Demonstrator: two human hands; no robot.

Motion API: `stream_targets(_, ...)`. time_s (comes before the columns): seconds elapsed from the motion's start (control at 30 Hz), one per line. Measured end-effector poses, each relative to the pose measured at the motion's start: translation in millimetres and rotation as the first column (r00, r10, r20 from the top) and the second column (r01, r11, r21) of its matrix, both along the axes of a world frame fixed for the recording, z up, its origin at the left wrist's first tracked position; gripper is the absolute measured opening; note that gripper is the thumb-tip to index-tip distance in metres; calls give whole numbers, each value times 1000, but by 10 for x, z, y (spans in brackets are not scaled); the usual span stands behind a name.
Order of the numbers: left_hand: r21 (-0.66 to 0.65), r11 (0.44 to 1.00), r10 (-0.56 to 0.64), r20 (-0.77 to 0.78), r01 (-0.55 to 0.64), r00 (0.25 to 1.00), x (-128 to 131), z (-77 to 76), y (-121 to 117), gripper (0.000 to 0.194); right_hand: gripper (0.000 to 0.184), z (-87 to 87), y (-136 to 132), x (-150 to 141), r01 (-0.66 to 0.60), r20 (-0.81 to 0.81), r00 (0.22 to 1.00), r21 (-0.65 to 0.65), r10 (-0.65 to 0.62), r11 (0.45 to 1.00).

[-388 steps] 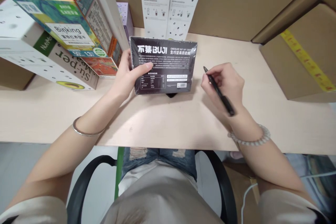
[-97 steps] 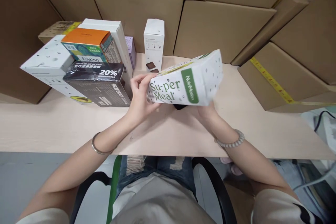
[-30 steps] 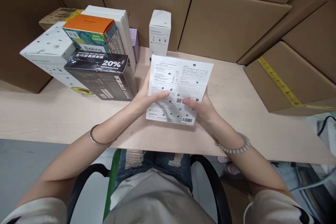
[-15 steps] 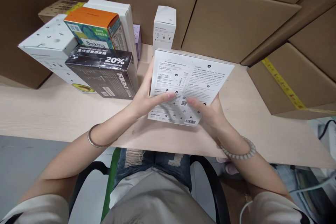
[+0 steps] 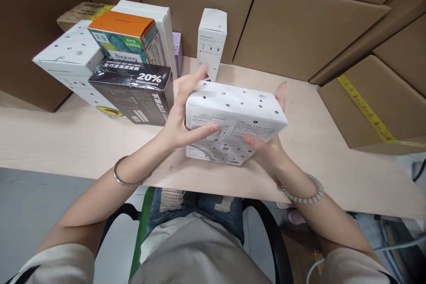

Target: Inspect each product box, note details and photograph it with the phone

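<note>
Both hands hold a white speckled box (image 5: 233, 120) above the desk's near edge. It is tilted, so its dotted top face and its printed back panel with a barcode both show. My left hand (image 5: 181, 113) grips the box's left end, thumb across the print and fingers behind. My right hand (image 5: 269, 142) holds the right end, thumb on the print and fingertips showing past the far edge. A metal bangle is on my left wrist and a bead bracelet on my right.
A stack at the left holds a black box marked 20% (image 5: 133, 93), an orange and green Binking box (image 5: 124, 37) and white boxes (image 5: 71, 60). A small white carton (image 5: 212, 37) stands at the back. Cardboard cartons (image 5: 299, 22) wall the pale desk (image 5: 333, 159).
The white box has tipped toward me, so its dotted top face now shows above the printed panel. Both hands keep their grip on it.
</note>
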State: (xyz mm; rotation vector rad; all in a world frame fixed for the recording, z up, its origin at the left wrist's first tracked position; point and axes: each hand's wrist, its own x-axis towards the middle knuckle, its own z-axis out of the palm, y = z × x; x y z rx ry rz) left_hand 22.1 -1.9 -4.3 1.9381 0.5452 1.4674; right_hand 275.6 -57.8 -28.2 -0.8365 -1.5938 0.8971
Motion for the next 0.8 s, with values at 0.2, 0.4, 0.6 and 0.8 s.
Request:
stream_targets(0.2,58,998,-20,-39,22,999,-61,68,28,64,63,151,49,93,74,136,980,440,-148,895)
stream_targets(0.4,53,998,-12,-89,17,996,-53,92,24,64,50,224,64,57,161,155,959,393,-238,905)
stream_targets(0.6,58,998,-22,-33,24,999,-24,119,-18,54,62,84,25,114,198,180,948,318,-264,927)
stream_targets(0.8,-45,999,13,-29,-14,1000,3,20,30,77,72,112,75,50,261,148,947,161,-285,952)
